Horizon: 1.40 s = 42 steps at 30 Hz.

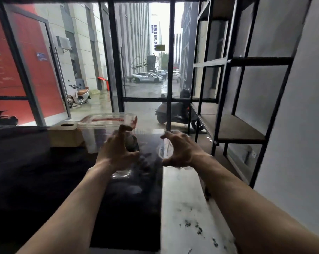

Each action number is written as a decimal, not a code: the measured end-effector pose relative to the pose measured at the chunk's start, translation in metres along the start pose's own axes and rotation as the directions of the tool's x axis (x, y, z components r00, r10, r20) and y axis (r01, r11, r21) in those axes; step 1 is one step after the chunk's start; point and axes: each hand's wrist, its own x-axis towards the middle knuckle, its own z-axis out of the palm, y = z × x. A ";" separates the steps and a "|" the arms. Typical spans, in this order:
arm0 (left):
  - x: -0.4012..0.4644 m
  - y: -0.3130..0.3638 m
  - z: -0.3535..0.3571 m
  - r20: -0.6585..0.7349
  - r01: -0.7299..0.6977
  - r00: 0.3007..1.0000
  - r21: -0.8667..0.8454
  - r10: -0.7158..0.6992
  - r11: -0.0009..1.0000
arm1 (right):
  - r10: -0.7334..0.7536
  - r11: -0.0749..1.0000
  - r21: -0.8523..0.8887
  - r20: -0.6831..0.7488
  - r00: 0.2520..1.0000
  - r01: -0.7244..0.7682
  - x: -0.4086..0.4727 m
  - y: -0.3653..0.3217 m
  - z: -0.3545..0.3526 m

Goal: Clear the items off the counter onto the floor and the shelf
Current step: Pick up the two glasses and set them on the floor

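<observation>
Head: hands (118, 149) flank clear container (109, 129).

Counter (45, 180): black, glossy, mirror-smooth under the fingers (124, 128). Box (103, 129): clear hard plastic, shiny (red trim on the lid), just beyond the fingertips. Carton (65, 134): matt brown cardboard, left of them. Shelf (237, 129): matt black metal frame, dull wood-look boards, to their right.

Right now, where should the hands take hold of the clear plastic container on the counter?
Probably by its two short end walls, one hand from the left, the other hand from the right. The clear plastic container is wide, boxy and upright on the counter, too broad for one hand.
</observation>
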 end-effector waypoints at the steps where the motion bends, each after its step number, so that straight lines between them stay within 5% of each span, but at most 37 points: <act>1: -0.001 0.019 0.016 0.006 -0.013 1.000 0.001 0.013 1.000 | 0.017 1.000 0.004 -0.008 1.000 -0.017 -0.010 0.023 -0.006; 8: 0.000 0.118 0.126 0.030 -0.055 0.998 -0.008 0.056 0.998 | 0.135 0.991 0.024 0.017 0.991 -0.135 -0.050 0.160 -0.015; 14: -0.004 0.134 0.212 0.086 -0.010 0.996 -0.036 0.013 0.999 | 0.179 0.983 0.034 0.090 0.980 -0.183 -0.051 0.219 0.029; 27: -0.067 -0.013 0.400 0.268 0.316 0.905 0.096 -0.330 0.944 | 0.290 0.943 0.055 0.346 0.892 -0.328 -0.059 0.287 0.237; 42: -0.187 -0.195 0.608 0.309 0.518 0.730 0.331 -0.609 0.789 | 0.125 0.964 0.108 0.616 0.778 -0.241 -0.109 0.359 0.542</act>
